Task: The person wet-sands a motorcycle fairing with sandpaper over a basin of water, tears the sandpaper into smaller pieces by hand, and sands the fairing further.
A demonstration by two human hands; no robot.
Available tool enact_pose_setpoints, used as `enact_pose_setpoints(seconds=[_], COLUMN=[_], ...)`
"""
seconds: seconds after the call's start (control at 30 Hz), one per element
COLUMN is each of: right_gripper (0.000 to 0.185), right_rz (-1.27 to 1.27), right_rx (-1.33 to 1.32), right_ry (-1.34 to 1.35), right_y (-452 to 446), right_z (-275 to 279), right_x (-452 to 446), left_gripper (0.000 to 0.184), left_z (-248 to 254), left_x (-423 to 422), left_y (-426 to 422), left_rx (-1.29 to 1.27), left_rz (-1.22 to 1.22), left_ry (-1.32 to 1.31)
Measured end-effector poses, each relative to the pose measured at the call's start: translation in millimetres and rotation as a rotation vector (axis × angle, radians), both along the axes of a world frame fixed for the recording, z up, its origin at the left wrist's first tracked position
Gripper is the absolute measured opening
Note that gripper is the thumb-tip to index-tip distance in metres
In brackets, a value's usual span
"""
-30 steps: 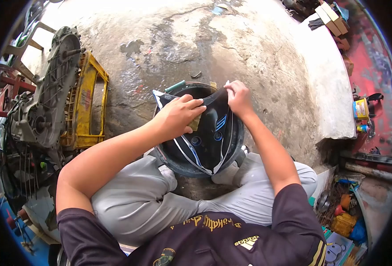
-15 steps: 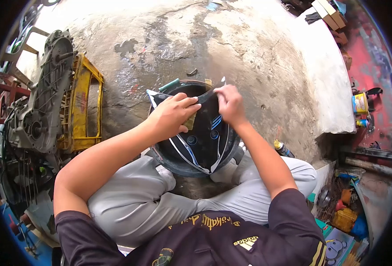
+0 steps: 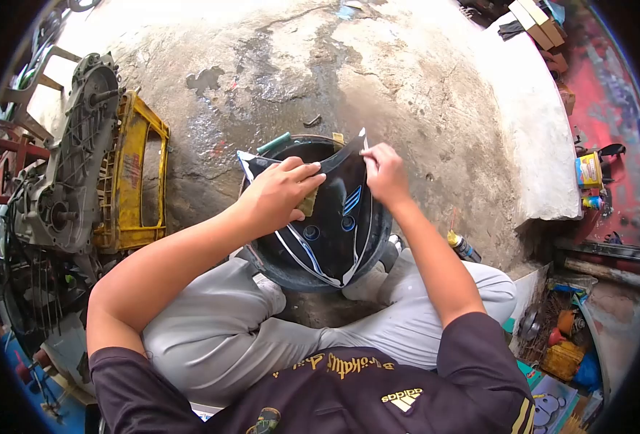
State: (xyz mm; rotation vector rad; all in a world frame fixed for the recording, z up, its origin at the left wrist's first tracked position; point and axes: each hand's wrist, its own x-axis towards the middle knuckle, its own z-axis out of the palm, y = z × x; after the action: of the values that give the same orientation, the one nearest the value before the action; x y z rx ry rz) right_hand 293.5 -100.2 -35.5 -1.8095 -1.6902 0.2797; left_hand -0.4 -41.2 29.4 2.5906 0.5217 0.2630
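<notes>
A black pointed panel (image 3: 333,210) with white and blue stripes and two round holes rests over a dark round tub (image 3: 256,266) between my legs. My left hand (image 3: 284,189) lies on the panel's upper left part, fingers bent over its top edge. Under that hand a yellowish piece (image 3: 309,202) shows between thumb and fingers. My right hand (image 3: 385,172) is closed at the panel's upper right edge, thumb and finger pinched just below its white tip. A teal stick-like piece (image 3: 273,142) lies at the tub's far rim.
On the left stand a yellow crate (image 3: 137,173) and a grey metal engine casing (image 3: 70,170). A spray can (image 3: 464,247) is beside my right knee. A white ledge (image 3: 544,152) and assorted items (image 3: 562,358) are at the right.
The view has shifted slightly, bringing the can into sight. My right hand has moved from the panel's upper right tip down along its right edge. My left hand stays on the panel.
</notes>
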Motion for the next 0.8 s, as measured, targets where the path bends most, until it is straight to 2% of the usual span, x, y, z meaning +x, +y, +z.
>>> enact_pose_setpoints(seconds=[0.1,0.23,0.37,0.8], right_gripper=[0.008,0.008,0.010,0.005], right_rz=[0.025,-0.100,-0.052,-0.092], right_rx=[0.032,0.027,0.055,0.114], right_ry=[-0.018,0.093,-0.081,-0.156], right_y=[-4.5,11.5,-15.8,-30.7], right_z=[-0.4,-14.4,-9.0,-6.1], right_x=[0.4,7.6,-4.1,-15.6], left_gripper=[0.089,0.089,0.089,0.088], left_z=[0.3,3.0,4.3,5.8], left_x=[2.4,4.3,5.0,7.8], left_y=[-0.8,-2.6,-2.6,-1.9], left_rx=[0.003,-0.036,-0.003,0.004], left_rz=[0.001,0.022,0.026,0.028], left_ry=[0.010,0.033,0.033,0.050])
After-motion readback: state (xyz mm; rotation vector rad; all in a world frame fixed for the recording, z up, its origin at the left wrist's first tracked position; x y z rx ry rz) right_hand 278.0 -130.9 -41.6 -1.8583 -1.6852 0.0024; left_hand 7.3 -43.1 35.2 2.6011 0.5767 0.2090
